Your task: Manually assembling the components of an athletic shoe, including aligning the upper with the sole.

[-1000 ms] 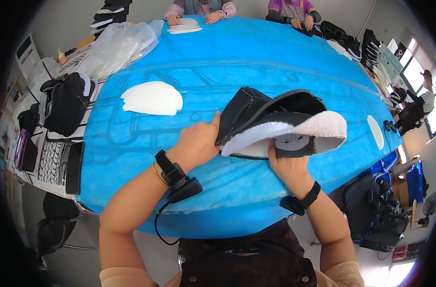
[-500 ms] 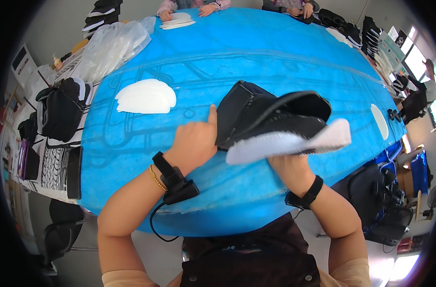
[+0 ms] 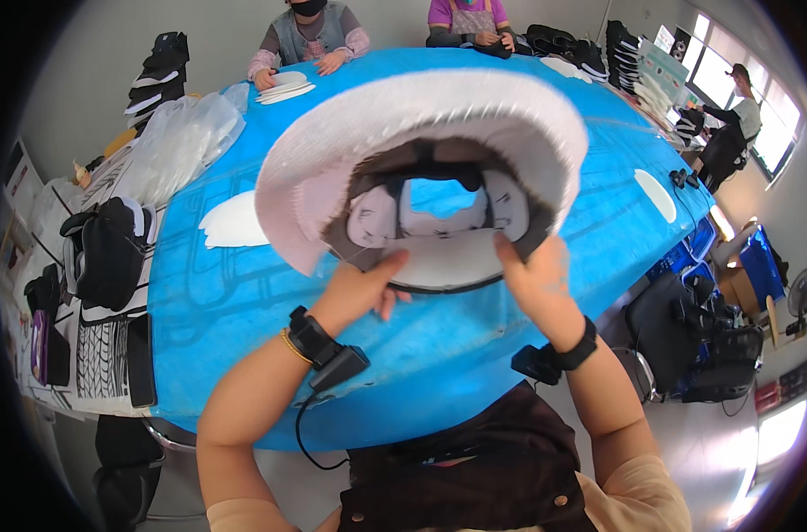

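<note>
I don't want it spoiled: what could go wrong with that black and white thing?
The piece might slip, as the left hand and right hand hold it only by its near side. The cable hangs loose beside the table and could snag. The white pads might get knocked if the piece swings left.

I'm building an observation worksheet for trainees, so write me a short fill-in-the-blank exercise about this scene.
1. The table covering is ____ in colour.
2. The person's left hand and ____ hand touch the black-and-white piece.
3. The gold bracelet is worn on the person's ____ arm.
Missing words: blue; right; left.
</note>
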### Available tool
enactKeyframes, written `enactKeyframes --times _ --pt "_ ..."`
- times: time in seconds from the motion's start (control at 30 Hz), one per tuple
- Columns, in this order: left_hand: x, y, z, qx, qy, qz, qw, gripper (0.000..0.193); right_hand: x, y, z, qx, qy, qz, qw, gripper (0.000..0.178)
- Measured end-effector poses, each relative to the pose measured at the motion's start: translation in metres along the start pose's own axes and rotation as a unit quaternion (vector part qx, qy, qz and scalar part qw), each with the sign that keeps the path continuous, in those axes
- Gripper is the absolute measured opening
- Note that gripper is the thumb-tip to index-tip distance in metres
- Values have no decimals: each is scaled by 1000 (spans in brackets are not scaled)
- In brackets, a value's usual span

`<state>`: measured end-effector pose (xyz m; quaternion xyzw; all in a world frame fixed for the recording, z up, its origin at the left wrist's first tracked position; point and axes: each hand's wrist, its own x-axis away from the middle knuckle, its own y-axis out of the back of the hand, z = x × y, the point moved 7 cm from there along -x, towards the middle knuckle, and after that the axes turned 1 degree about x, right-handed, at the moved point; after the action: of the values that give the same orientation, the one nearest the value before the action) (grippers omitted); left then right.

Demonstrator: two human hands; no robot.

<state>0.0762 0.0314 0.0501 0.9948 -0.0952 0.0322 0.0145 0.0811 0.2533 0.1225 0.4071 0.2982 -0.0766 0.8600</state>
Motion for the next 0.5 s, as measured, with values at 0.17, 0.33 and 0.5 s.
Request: enactKeyframes --times 0.17,0.33,0.5 --pt "7 -27 9 -15 52 81 995 35 4 2 27 -110 33 98 989 70" --pt "8 -28 6 -80 64 102 990 32 15 -30 44 -98 49 182 977 85" --pt "8 -26 10 -165 49 113 979 32 16 -56 57 -35 153 181 971 86"
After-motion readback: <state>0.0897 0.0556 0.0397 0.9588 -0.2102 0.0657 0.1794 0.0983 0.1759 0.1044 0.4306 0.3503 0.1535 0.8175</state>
